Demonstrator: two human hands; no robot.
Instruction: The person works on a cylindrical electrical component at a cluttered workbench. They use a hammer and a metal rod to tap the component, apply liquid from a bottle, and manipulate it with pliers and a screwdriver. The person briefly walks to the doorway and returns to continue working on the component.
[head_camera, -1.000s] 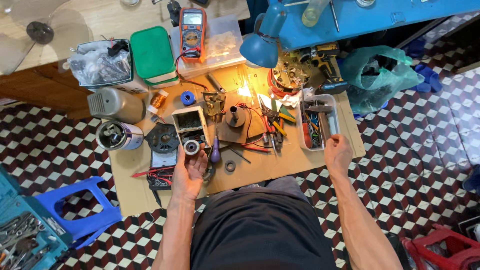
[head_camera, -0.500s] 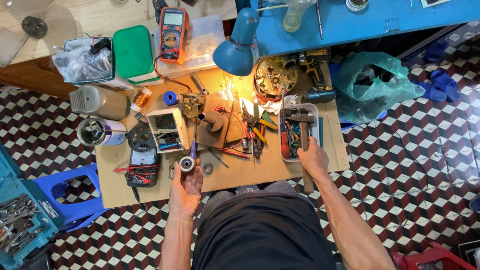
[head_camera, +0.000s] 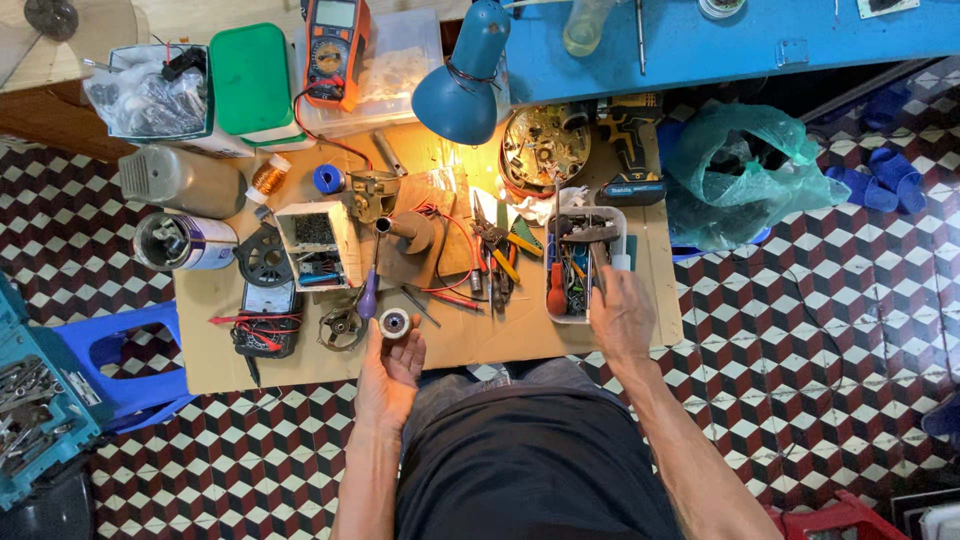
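Round metal bearing part (head_camera: 394, 323) sits in my left hand (head_camera: 388, 368), pinched over the brown cardboard sheet (head_camera: 500, 335). My right hand (head_camera: 620, 315) reaches with loose fingers into the white tool tray (head_camera: 556, 300). Pliers (head_camera: 497, 250), a purple screwdriver (head_camera: 368, 290) and red wires (head_camera: 440, 290) crowd between them.

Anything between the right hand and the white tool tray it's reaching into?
Nothing visible. The right hand is already at the tool tray, fingers over its near right edge. The left hand holds a small round part apart, clear of that side.
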